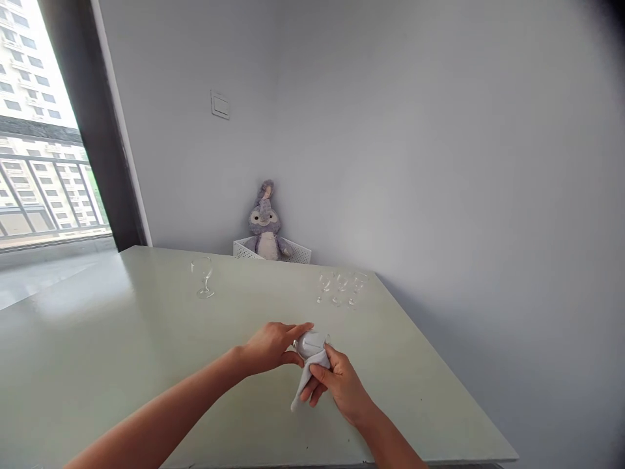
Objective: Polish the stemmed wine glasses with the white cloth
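**Glass point(311, 345) held sideways over the worktop point(234, 426)**

Left hand point(272, 345) clasps one end, thumb below, fingers above; right hand point(340, 384) pinches a pale cloth point(303, 385) against the other, lower fingers curled. Both forearms point(195, 400) slant inward.

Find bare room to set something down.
The tabletop is bare between the lone glass and three small glasses, left of the left forearm, and from right hand to right edge. Crowded: that trio, and near middle, where the left hand holds another glass, the right a cloth.
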A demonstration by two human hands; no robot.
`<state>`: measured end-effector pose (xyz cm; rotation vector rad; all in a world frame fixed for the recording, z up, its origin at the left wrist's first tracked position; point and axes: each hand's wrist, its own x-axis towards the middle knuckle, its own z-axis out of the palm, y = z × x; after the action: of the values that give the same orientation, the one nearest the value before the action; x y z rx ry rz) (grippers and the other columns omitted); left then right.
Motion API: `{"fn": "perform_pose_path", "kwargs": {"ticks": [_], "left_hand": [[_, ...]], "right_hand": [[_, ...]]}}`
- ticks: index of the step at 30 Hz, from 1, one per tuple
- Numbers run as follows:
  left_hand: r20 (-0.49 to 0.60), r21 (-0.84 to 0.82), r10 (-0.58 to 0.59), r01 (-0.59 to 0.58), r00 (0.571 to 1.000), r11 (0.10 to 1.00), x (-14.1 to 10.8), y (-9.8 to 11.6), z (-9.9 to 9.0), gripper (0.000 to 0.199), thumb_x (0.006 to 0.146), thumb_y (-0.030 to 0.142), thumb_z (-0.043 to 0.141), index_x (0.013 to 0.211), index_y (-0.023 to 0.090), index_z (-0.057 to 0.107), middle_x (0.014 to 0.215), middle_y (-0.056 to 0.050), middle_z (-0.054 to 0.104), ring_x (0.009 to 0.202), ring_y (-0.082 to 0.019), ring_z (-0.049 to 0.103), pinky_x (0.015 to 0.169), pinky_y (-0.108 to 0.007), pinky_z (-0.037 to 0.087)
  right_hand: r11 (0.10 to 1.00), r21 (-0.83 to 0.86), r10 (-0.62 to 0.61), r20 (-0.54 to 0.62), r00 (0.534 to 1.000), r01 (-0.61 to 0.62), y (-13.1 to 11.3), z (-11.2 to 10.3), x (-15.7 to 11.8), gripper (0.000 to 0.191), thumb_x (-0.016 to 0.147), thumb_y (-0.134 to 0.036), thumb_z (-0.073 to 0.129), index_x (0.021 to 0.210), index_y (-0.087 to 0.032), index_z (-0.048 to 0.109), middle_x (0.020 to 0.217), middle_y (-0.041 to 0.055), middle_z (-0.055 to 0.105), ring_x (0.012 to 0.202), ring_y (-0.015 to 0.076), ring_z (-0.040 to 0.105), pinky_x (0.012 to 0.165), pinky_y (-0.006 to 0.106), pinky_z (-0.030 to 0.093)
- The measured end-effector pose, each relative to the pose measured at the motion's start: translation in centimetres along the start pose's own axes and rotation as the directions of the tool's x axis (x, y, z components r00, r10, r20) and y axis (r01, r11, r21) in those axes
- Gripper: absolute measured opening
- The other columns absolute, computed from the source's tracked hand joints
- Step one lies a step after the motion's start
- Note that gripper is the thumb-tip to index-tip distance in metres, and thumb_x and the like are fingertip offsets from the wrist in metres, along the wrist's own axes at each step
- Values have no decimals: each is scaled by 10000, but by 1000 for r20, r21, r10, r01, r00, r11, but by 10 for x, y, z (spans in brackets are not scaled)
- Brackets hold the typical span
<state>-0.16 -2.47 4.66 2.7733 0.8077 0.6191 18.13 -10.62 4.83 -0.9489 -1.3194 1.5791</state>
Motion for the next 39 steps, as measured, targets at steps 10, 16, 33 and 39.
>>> {"fn": "perform_pose_path", "kwargs": {"ticks": [10,16,33,39], "left_hand": [[-340,428,-71,221,938,876,6,-27,26,473,823,240,504,1280,216,384,931,-82,610,916,-231,532,902,-442,321],[-367,413,-67,227,928,882,-1,-48,35,486,820,157,503,1280,255,379,891,-51,623,852,-191,553,950,-440,285],[-298,310,-102,197,949,930,-5,-50,34,408,843,334,481,1242,251,453,699,-20,619,655,-172,571,802,-374,392],[13,-326,-377,360,926,874,-9,-38,21,469,754,449,559,1195,300,501,648,36,598,573,-118,514,561,-222,371]], "right_hand": [[951,303,86,-89,992,-56,18,-24,91,308,665,-362,701,769,-146,508,561,-19,613,437,110,595,382,175,457],[916,388,91,38,995,-99,42,-36,118,321,666,-357,708,811,-138,523,606,2,641,434,112,601,387,177,468],[975,198,69,177,982,-104,35,-43,97,319,708,-353,668,877,-110,549,624,42,658,483,154,631,440,213,475],[993,-107,80,330,941,-46,3,-46,76,372,685,-361,670,950,-109,601,707,27,661,562,167,647,572,262,478]]}}
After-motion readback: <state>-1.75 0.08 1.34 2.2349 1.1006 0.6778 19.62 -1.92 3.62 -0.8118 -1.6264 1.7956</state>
